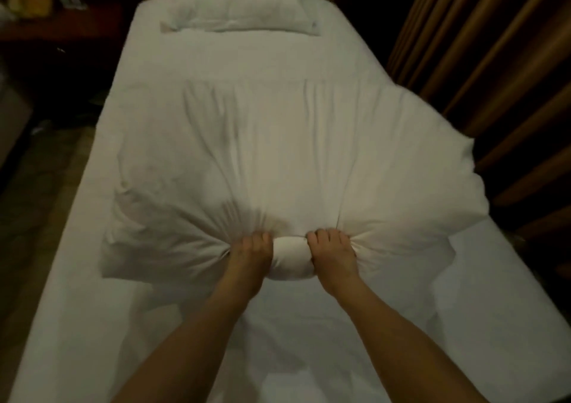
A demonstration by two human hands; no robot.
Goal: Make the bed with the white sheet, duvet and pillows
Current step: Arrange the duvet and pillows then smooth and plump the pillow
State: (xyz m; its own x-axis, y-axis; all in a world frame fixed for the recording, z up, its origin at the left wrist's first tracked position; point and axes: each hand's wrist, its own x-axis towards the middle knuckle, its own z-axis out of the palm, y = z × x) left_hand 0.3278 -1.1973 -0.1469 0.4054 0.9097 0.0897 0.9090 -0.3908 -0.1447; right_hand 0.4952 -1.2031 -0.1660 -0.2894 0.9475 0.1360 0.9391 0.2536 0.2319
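Observation:
A white duvet (278,143) lies across the middle of the bed, bunched into folds at its near edge. My left hand (250,251) and my right hand (332,252) grip that near edge side by side, with a rolled lump of fabric between them. The white sheet (463,325) covers the mattress and shows bare in front of the duvet and along both sides. One white pillow (238,3) rests at the head of the bed.
Brown curtains (494,62) hang close along the right side of the bed. A dark bedside table (55,22) with small items stands at the far left. A strip of floor (37,186) runs along the left side.

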